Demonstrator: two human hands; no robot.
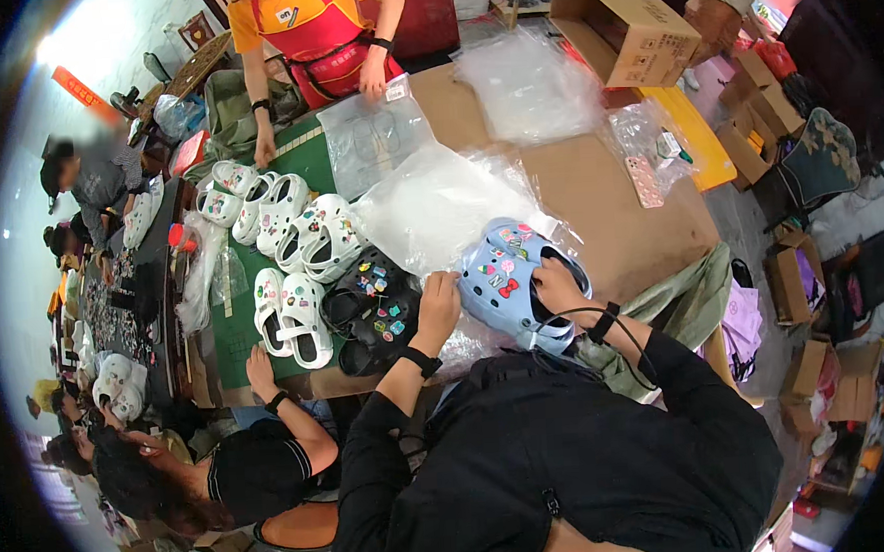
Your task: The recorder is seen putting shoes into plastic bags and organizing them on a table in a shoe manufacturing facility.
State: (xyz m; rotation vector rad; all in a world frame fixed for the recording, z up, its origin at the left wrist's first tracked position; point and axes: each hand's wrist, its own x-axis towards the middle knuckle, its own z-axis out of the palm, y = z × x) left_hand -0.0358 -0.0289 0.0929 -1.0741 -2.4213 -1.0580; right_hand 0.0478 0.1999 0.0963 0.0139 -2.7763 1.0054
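Light-blue clog (507,283) sitting between hands; right hand (554,285) gripping heel opening, left hand (440,311) curling on toe; black clogs (374,315) just left.

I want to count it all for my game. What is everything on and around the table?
blue clog: 1, light blue with charms, table front, between both hands
black clogs: 2, black with charms, left of the blue clog
white clogs: about 9, white with charms, on the green mat
green mat: 1, green, table's left part
plastic bags: several, clear, table middle and back
box: 1, brown cardboard, open, table's far right
small boxes: several, brown, floor at right
other people: several, around the table's left and far sides
left hand: 1, on the blue clog's left edge
right hand: 1, fingers inside the blue clog's opening
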